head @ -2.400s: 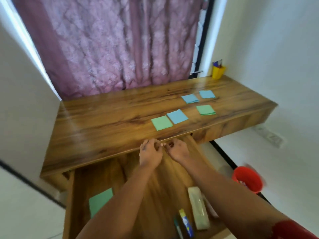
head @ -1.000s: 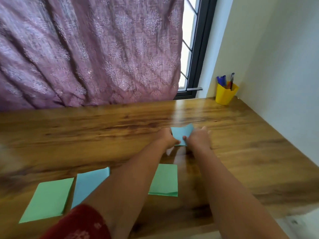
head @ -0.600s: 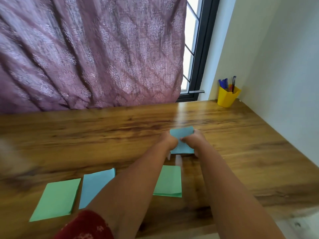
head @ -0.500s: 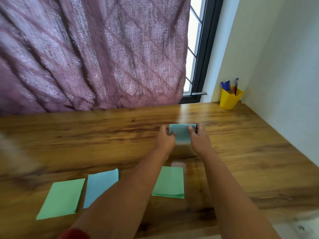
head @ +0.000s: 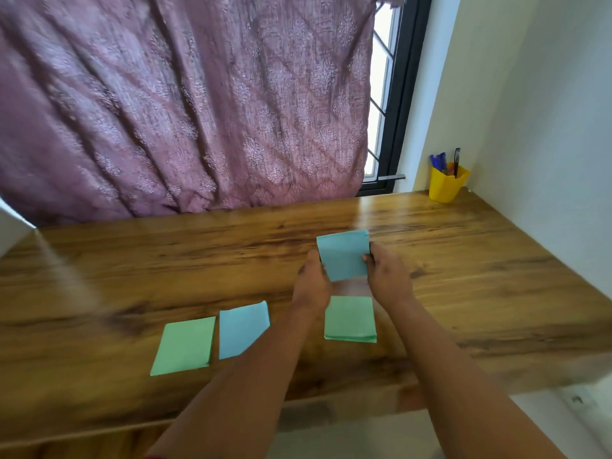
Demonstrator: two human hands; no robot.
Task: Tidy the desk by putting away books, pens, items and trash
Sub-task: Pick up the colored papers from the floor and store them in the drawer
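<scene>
Purple curtain (head: 185, 104) hangs behind the big brown wooden desk (head: 480, 276), and a yellow cup (head: 447, 185) with pens stands in the far right corner by the white wall. Both arms reach over the desk, and the left hand (head: 313, 286) and the right hand (head: 387, 279) pinch the two sides of a blue paper stack (head: 344, 256), holding it up just above the wood. Near the front edge lie a green paper (head: 183, 346) touching a blue paper (head: 241, 327), and a green paper stack (head: 350, 319) sits apart, between the two wrists.
</scene>
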